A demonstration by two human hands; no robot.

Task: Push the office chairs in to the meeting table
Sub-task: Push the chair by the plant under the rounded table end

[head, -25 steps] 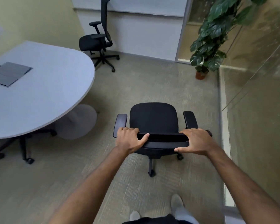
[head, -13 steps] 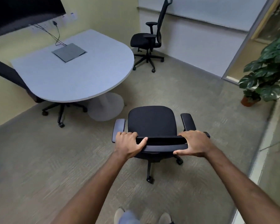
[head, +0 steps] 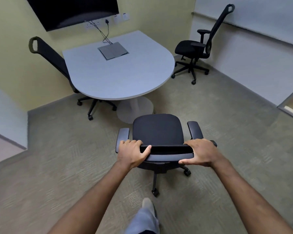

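A black office chair with grey armrests stands right in front of me, its seat facing the grey meeting table. My left hand grips the left end of its backrest top, and my right hand grips the right end. The chair's front edge is a short way from the table's white round base. A second black chair sits tucked under the table's left side. A third black chair stands apart from the table at the far right, turned sideways.
A dark screen hangs on the yellow wall behind the table, with cables running down to a grey floor box cover on the tabletop. A white wall runs along the right. Carpet lies open to my left and right.
The chair and I have swung left so that we face the table's rounded end. The table has come to the centre of view and the plant has left the frame. Both hands keep their grip.
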